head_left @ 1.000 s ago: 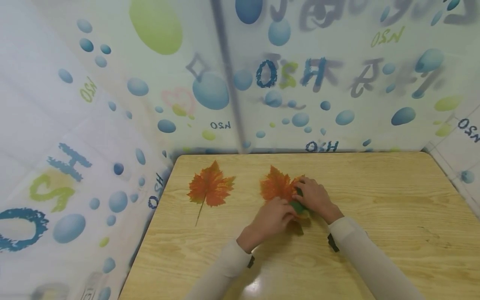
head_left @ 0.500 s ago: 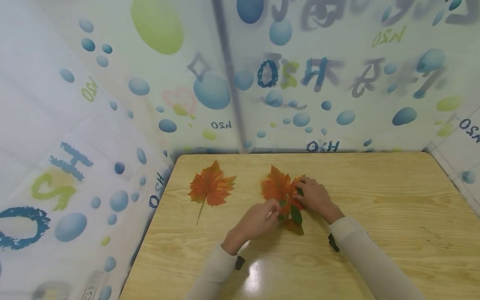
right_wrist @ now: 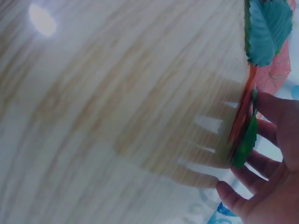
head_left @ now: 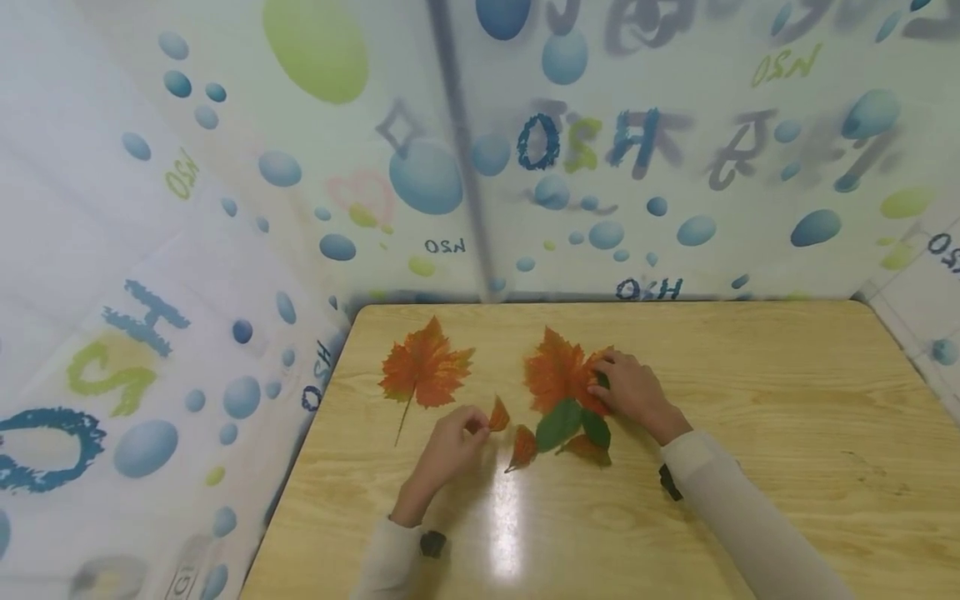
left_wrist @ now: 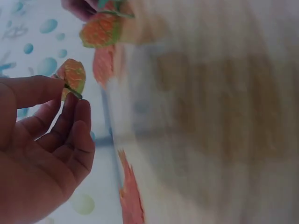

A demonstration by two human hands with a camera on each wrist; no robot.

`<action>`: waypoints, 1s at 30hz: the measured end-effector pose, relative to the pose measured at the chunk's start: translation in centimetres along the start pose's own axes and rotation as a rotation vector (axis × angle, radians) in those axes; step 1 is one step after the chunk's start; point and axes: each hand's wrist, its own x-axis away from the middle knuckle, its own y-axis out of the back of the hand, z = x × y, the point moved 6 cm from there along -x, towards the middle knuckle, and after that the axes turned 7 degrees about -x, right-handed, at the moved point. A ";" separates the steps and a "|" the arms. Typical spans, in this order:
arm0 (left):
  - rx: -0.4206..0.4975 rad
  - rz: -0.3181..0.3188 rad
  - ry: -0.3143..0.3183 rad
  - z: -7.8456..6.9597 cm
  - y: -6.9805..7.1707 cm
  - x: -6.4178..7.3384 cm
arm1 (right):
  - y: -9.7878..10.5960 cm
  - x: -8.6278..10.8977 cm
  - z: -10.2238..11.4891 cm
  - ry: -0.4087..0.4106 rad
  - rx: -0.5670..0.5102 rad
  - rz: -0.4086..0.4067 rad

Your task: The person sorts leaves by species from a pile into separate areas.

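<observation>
My left hand [head_left: 452, 442] pinches the short stem of a small orange leaf [head_left: 498, 415] between thumb and forefinger, holding it above the table; the left wrist view shows this small leaf [left_wrist: 74, 77] close up. My right hand [head_left: 633, 393] is over the right side of a large orange maple leaf [head_left: 551, 371], with thumb and fingers about a green leaf [right_wrist: 246, 147]. Two more green leaves [head_left: 558, 425] lie below the maple leaf. Beside them are small orange leaves [head_left: 522, 447]. The palm side of the right hand is hidden in the head view.
Another large orange maple leaf [head_left: 423, 367] with a long thin stem lies at the table's left. The wooden table [head_left: 787, 417] meets a wall [head_left: 675, 167] printed with blue and green bubbles behind it and at the left.
My left hand has moved leftward away from the leaf cluster and now carries a small orange leaf. Green and small orange leaves are spread out more below the maple leaf. The right hand stays put.
</observation>
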 end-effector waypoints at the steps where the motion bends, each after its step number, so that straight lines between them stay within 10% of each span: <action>1: -0.021 0.006 0.011 0.4 0.0 0.2 | 0.1 0.0 0.0 -0.003 -0.002 0.002; 10: -0.175 0.062 -0.032 1.7 -0.5 0.6 | 0.1 0.0 -0.2 0.000 -0.010 0.001; 30: -0.220 0.110 0.008 2.0 -0.9 0.8 | -0.3 0.0 -0.4 0.008 0.022 -0.011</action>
